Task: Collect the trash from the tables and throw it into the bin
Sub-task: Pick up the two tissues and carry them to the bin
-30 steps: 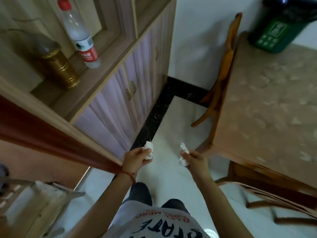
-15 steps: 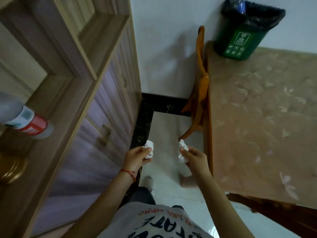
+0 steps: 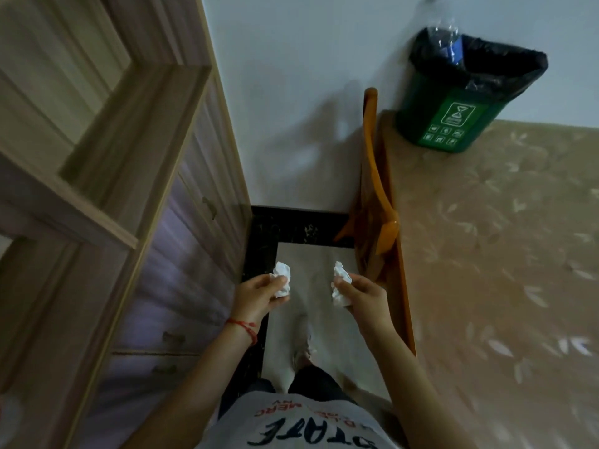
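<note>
While the person walks the gap between the cupboard (image 3: 136, 222) and the table (image 3: 486, 254), each hand carries a wad of paper. The left hand (image 3: 256, 294) is curled nearly closed, thumb and fingers pinching a wad (image 3: 282, 281) that sticks out above the knuckles. The right hand (image 3: 359, 294) is closed the same way on a second wad (image 3: 340, 285). Both hands hang low over the floor tiles (image 3: 311, 286), level with each other and a little apart.

Over the last second the view has swung round: the shelf with its capped bottle and brass jar has slid out of sight on the left, and the green bin (image 3: 453, 115) now stands fully in frame at the table's far corner, against the wall. Its black liner is open, and a clear bottle (image 3: 445, 37) pokes out of it, though blur makes the bottle's outline uncertain. The hands have kept the same grip and position throughout.

Collection looks finished for these two pieces; what remains is the drop. The bin is well apart from the hands, ahead and to the right, past the chair (image 3: 376, 196) tucked against the table edge, so a few more steps and a reach up over the rim seem needed.
</note>
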Motion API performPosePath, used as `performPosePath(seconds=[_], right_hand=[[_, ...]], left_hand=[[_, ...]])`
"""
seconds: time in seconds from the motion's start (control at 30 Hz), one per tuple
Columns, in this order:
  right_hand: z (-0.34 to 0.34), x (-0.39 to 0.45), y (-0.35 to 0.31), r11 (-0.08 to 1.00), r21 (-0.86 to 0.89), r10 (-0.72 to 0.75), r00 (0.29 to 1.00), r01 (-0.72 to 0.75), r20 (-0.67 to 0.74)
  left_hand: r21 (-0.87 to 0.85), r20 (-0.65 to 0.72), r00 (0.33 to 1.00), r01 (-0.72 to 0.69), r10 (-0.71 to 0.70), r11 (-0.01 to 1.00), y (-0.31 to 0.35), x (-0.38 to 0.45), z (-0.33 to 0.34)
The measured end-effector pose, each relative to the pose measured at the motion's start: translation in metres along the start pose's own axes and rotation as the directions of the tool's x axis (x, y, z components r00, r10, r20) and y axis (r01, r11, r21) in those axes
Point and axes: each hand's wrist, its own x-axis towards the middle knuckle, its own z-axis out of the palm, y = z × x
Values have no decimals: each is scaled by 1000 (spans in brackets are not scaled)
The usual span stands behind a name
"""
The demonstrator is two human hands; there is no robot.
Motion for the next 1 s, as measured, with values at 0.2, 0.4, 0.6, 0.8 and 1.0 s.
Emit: performPosePath(seconds=[0.2,0.4,0.6,0.8,1.0], right_hand=[[11,74,-54,1000,6,-29,999,29,36],[22,129,-98,998,4,-60,995,60,76],[34,175,-124,999,16,-49,997,48,59],[54,227,-156,997,33,-75,997,75,5],[77,282,-195,996,27,-85,992,88,-93]], left_hand=[[-9,-11,999,-43,43,999,51,58,38],[-1,-11,996,-84,84,996,94,99,63],[3,23,995,-97,97,995,136,139,78],[7,72,995,-70,69,998,182,199,97],[49,150,988,-45,37,998,239,262,126]])
